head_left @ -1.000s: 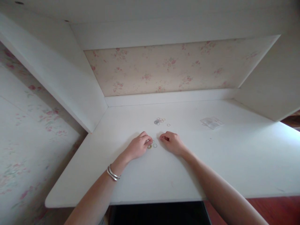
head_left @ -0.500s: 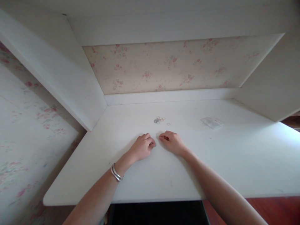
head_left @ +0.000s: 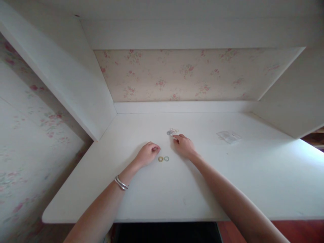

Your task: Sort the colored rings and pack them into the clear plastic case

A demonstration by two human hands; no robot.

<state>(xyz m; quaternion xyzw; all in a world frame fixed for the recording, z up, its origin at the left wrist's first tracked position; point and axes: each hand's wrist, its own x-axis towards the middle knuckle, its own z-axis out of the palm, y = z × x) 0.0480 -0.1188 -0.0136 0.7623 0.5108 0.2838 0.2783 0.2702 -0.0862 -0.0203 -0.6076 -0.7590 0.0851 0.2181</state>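
Note:
My left hand (head_left: 149,152) rests on the white tabletop, thumb and fingers drawn together, with nothing visible between them. Just to its right lie two flat rings side by side, a gold-coloured ring (head_left: 161,159) and a pale green ring (head_left: 166,158). Beyond them, my right hand (head_left: 185,146) reaches forward with its index finger stretched out and the other fingers curled. That fingertip is at the near edge of a small pile of thin rings (head_left: 169,133), silvery on the left and paler pinkish on the right. Contact with any single ring is too small to make out.
A clear plastic packet (head_left: 229,137) lies on the right part of the white desk (head_left: 152,199). Side panels stand to the left and right, and a shelf hangs above. Floral wallpaper (head_left: 187,72) shows at the back.
My left hand has drawn back to the left, leaving the gold and green rings in view on the desk. The right hand has moved forward to the pile and its index finger has straightened.

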